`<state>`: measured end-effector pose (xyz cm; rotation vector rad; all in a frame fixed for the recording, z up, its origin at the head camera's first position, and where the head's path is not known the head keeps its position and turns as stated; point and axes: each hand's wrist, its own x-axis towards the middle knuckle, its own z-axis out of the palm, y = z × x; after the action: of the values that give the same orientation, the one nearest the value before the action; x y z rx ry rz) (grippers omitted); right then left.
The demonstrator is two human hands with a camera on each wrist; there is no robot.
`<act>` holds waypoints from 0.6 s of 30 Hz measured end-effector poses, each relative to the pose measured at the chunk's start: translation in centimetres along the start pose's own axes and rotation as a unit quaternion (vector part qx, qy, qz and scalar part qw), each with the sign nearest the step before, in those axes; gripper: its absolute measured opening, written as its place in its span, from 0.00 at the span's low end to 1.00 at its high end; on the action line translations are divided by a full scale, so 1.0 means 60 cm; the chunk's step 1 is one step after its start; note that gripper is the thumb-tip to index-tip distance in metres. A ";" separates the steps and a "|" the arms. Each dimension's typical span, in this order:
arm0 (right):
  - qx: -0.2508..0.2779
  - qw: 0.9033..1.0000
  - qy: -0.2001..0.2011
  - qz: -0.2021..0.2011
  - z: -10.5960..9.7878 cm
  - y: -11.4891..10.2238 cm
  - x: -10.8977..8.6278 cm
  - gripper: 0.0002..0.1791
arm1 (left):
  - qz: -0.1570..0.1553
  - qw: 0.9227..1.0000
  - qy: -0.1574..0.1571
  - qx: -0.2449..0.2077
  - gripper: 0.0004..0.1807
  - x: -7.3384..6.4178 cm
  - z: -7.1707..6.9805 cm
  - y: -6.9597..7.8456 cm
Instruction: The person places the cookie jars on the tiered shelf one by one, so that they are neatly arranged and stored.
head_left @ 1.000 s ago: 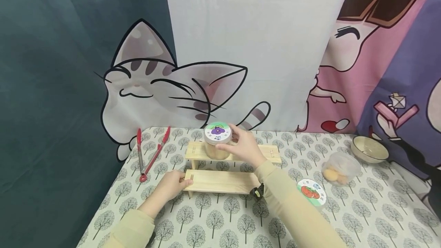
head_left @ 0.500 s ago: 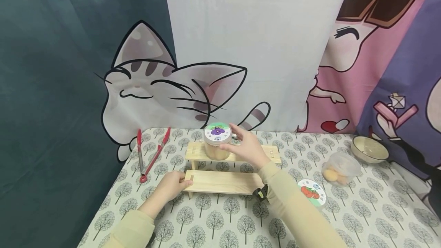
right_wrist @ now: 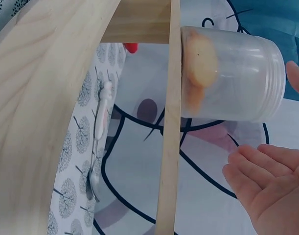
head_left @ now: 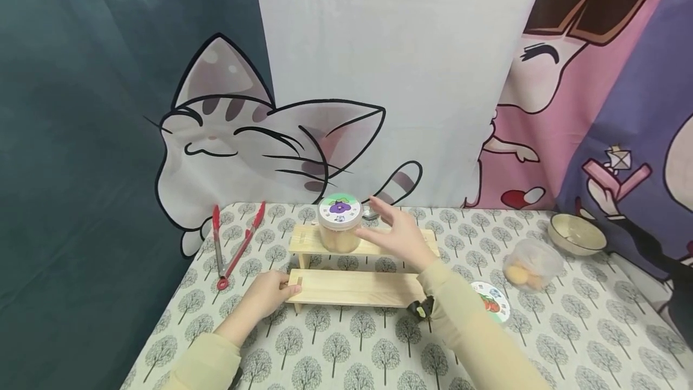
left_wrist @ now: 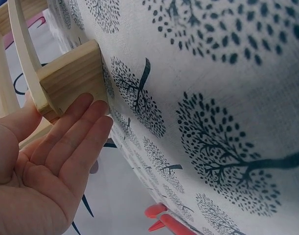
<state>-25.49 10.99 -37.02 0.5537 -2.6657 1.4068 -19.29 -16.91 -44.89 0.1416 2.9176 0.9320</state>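
Note:
A clear plastic jar stands upright on the upper step of a two-tier wooden rack. Its white and green lid bears a purple picture, and tan, rounded pieces show inside. Beside the jar, my right hand has its thumb and fingers spread apart, holding nothing; the right wrist view shows a gap between fingers and jar. My left hand holds the left end of the rack's lower step, thumb on the board and fingers along the wooden leg.
Red-tipped tongs lie spread at the left. On the right are a round lid with a tomato picture, partly behind the sleeve, a clear container with yellowish pieces and a bowl. A spoon lies behind the rack.
My right hand has let go of the jar and drawn back to the right, its fingers opening. The jar stays on the upper step. My left hand keeps its place on the rack.

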 end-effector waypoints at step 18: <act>-0.010 0.999 0.025 0.025 -0.072 0.033 -0.039 0.50 | 0.006 1.000 -0.002 0.009 0.14 0.001 0.002 -0.003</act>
<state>-24.41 16.15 -36.65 0.4469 -2.6684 1.3858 -19.36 -16.98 -45.13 0.1627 2.9242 0.9070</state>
